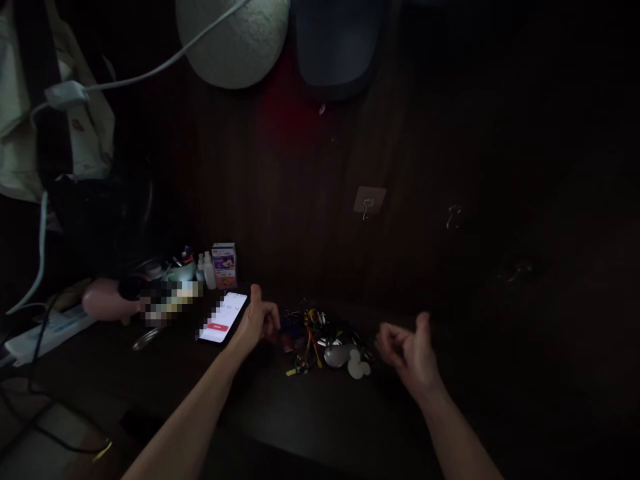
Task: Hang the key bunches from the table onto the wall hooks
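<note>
On the dark tabletop lies a jumbled pile of small things (320, 339), with yellow, red and green cords, dark tangled strands and metal bits. At its near right edge are a rounded silvery piece (337, 356) and a pale flat mouse-head-shaped piece (357, 365). My left hand (257, 320) is just left of the pile, thumb raised and fingers loosely bent, with nothing seen in it. To the right of the pile my right hand (411, 350) is held likewise, thumb up and apart from the half-curled fingers. A lit phone (225, 319) lies beside my left hand.
Small boxes (225, 265) and white bottles (209, 272) stand at the back left. A pink hair dryer (107, 299) and a white power strip (50, 335) lie further left, near loose cables. Caps (235, 47) and a hook (369, 203) are on the dark wall.
</note>
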Demonstrator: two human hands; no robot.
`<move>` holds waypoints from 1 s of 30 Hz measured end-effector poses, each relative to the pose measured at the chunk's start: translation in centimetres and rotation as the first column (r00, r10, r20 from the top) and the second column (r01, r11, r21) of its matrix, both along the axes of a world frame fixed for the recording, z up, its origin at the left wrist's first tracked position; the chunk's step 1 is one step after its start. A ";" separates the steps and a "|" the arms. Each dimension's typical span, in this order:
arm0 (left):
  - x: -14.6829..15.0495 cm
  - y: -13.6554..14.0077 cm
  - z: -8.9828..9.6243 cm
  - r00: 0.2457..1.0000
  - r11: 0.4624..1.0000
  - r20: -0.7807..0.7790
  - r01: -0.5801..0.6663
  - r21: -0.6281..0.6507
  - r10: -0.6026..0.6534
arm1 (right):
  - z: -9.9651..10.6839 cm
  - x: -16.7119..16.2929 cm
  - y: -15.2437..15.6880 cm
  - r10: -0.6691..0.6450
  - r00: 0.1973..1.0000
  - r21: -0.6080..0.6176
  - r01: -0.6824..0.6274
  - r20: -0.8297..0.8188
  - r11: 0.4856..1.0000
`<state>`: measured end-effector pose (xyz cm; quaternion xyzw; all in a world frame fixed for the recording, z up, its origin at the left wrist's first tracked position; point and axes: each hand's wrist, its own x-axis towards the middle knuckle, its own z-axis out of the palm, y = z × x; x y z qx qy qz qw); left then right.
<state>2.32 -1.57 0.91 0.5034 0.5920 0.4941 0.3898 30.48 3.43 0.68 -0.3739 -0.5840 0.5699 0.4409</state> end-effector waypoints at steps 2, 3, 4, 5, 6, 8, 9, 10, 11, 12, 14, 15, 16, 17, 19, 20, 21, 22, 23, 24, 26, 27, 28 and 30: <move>-0.9 0.2 -0.5 0.999 0.997 -0.036 -0.027 -0.070 0.025 | -0.5 0.4 0.5 -0.036 0.998 -0.077 0.032 -0.055 0.997; -1.3 0.2 -0.9 0.998 0.994 -0.048 -0.040 -0.097 0.035 | -1.0 0.5 0.6 -0.045 0.998 -0.103 0.040 -0.052 0.994; -1.6 0.1 -1.3 0.997 0.991 -0.055 -0.052 -0.122 0.046 | -1.5 0.6 0.7 -0.051 0.998 -0.121 0.047 -0.037 0.992; -1.8 0.0 -1.7 0.997 0.989 -0.058 -0.065 -0.135 0.058 | -2.0 0.7 0.8 -0.051 0.999 -0.131 0.048 -0.020 0.990; -2.0 -0.1 -2.0 0.996 0.987 -0.059 -0.079 -0.137 0.071 | -2.4 0.6 0.8 -0.047 0.999 -0.134 0.045 -0.008 0.990; -2.1 -0.2 -2.3 0.995 0.989 -0.064 -0.087 -0.119 0.080 | -2.6 0.5 0.7 -0.042 0.999 -0.124 0.042 0.001 0.991; -2.2 -0.2 -2.4 0.995 0.991 -0.070 -0.085 -0.106 0.078 | -2.5 0.3 0.7 -0.039 0.999 -0.114 0.039 0.003 0.993; -2.1 -0.1 -2.3 0.995 0.992 -0.074 -0.078 -0.094 0.071 | -2.3 0.2 0.7 -0.038 0.999 -0.103 0.039 0.008 0.994; -2.1 -0.1 -2.3 0.995 0.994 -0.080 -0.071 -0.088 0.064 | -2.1 0.1 0.7 -0.038 0.999 -0.094 0.040 0.019 0.995; -2.0 0.0 -2.2 0.995 0.994 -0.087 -0.066 -0.089 0.058 | -1.9 0.0 0.7 -0.039 0.999 -0.088 0.042 0.033 0.995; -1.9 0.0 -2.1 0.994 0.994 -0.094 -0.064 -0.086 0.056 | -1.8 -0.1 0.8 -0.043 0.997 -0.082 0.048 0.061 0.995; -1.9 0.0 -2.1 0.994 0.994 -0.094 -0.065 -0.084 0.058 | -1.9 -0.2 0.8 -0.049 0.996 -0.080 0.055 0.071 0.995; -1.8 0.0 -2.1 0.994 0.994 -0.092 -0.065 -0.083 0.057 | -2.1 -0.2 0.9 -0.054 0.996 -0.078 0.060 0.078 0.995; -1.8 0.0 -2.2 0.994 0.995 -0.092 -0.064 -0.082 0.057 | -2.3 -0.2 0.9 -0.059 0.995 -0.076 0.066 0.082 0.995; -1.8 0.0 -2.3 0.995 0.996 -0.091 -0.054 -0.077 0.047 | -2.8 -0.3 1.0 -0.080 0.992 -0.069 0.086 0.095 0.994; -1.9 0.1 -2.4 0.995 0.996 -0.093 -0.048 -0.074 0.041 | -3.1 -0.3 1.0 -0.100 0.990 -0.059 0.106 0.104 0.993; -1.9 0.1 -2.5 0.995 0.997 -0.097 -0.043 -0.069 0.037 | -3.4 -0.4 0.9 -0.137 0.984 -0.038 0.142 0.114 0.989; -1.9 0.2 -2.6 0.994 0.997 -0.103 -0.040 -0.062 0.034 | -3.7 -0.4 0.9 -0.193 0.973 0.001 0.194 0.126 0.981; -1.9 0.3 -2.7 0.993 0.998 -0.109 -0.039 -0.053 0.033 | -4.1 -0.4 0.8 -0.269 0.953 0.054 0.264 0.137 0.963; -1.8 0.4 -2.9 0.993 0.998 -0.114 -0.037 -0.043 0.032 | -4.4 -0.4 0.7 -0.352 0.924 0.113 0.338 0.146 0.934; -1.6 0.8 -3.4 0.994 0.999 -0.105 -0.043 -0.014 0.041 | -5.1 -0.2 0.7 -0.511 0.843 0.220 0.474 0.165 0.853; -1.4 1.0 -3.8 0.994 0.998 -0.093 -0.063 0.014 0.064 | -5.5 0.0 0.7 -0.569 0.802 0.256 0.520 0.183 0.815; -1.2 1.3 -4.2 0.991 0.994 -0.085 -0.097 0.051 0.101 | -5.8 0.2 0.9 -0.609 0.767 0.280 0.551 0.202 0.786; -0.7 1.8 -5.3 0.974 0.975 -0.124 -0.173 0.142 0.191 | -6.3 0.5 1.3 -0.656 0.720 0.317 0.582 0.228 0.749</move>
